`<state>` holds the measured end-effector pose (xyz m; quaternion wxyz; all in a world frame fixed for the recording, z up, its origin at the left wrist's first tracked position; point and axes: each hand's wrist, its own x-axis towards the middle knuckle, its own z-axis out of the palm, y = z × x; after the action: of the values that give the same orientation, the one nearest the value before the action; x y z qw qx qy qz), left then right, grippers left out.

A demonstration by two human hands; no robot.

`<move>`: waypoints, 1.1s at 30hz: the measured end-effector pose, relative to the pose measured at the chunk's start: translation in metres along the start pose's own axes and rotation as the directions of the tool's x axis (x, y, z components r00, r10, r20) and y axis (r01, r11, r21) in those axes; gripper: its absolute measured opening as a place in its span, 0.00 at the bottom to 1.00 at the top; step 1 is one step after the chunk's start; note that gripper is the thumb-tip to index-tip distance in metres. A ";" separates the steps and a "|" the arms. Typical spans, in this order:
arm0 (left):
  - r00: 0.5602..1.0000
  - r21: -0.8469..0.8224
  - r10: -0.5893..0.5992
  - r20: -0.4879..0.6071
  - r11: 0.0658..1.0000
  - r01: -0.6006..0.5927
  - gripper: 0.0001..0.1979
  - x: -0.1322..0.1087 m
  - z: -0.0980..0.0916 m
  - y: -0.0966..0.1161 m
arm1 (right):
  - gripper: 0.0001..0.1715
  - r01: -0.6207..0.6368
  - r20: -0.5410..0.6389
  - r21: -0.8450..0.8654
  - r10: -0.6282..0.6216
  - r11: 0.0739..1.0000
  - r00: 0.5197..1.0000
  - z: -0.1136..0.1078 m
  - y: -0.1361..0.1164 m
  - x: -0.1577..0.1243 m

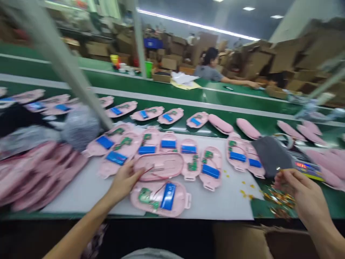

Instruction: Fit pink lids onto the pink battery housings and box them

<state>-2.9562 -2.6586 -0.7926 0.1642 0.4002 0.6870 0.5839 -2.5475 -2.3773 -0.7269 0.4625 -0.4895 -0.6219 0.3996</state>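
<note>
My left hand (124, 184) grips the left end of a pink plastic cover (168, 163), tilted with its inner side showing thin wires. Just below it lies an open pink housing (178, 208) with a green circuit board and a blue battery pack (168, 196). Over at the right, my right hand (303, 187) pinches a small shiny piece (278, 168) between thumb and fingers; its exact kind is too small to tell. Beneath that hand spreads a pile of gold-coloured small parts (279, 198). Several more open housings (210, 169) with batteries rest behind the cover.
Stacked pink shells (40, 172) fill the left side of the white mat (226, 205). A conveyor (215, 108) carries more housings behind a slanted post (67, 64). A grey pad (272, 154) and a device with a lit display (304, 165) stand right. A person (210, 68) sits opposite.
</note>
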 end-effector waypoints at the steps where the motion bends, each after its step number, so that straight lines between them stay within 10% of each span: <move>1: 1.000 -0.074 -0.024 0.019 0.997 0.025 0.19 -0.001 0.001 0.000 | 0.16 0.170 0.156 -0.109 -0.152 0.979 0.976 0.028 -0.022 -0.017; 4: 0.994 -0.282 -0.057 0.090 0.956 0.081 0.22 -0.005 0.006 -0.002 | 0.17 0.666 0.698 -0.095 -0.428 0.740 0.575 0.130 -0.091 -0.074; 7: 0.991 -0.391 -0.051 0.123 0.916 0.096 0.20 -0.011 0.010 -0.006 | 0.16 0.931 0.866 0.016 -0.470 0.364 0.169 0.227 -0.128 -0.112; 10: 0.996 -0.448 0.005 0.093 0.893 0.037 0.17 -0.016 0.012 -0.011 | 0.12 0.996 0.927 0.019 -0.375 0.087 0.015 0.280 -0.128 -0.122; 27: 0.999 -0.461 0.047 -0.002 0.886 -0.043 0.11 -0.023 0.017 -0.015 | 0.13 0.986 0.945 -0.119 -0.319 -0.114 0.077 0.301 -0.114 -0.138; 33: 1.000 -0.467 0.000 -0.013 0.884 -0.007 0.15 -0.029 0.018 -0.020 | 0.17 0.923 0.815 -0.359 -0.435 0.141 0.383 0.300 -0.118 -0.118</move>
<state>-2.9327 -2.6685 -0.8232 0.2502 0.3465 0.5267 0.7348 -2.8547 -2.5294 -0.7122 0.1300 -0.1396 -0.9781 -0.0832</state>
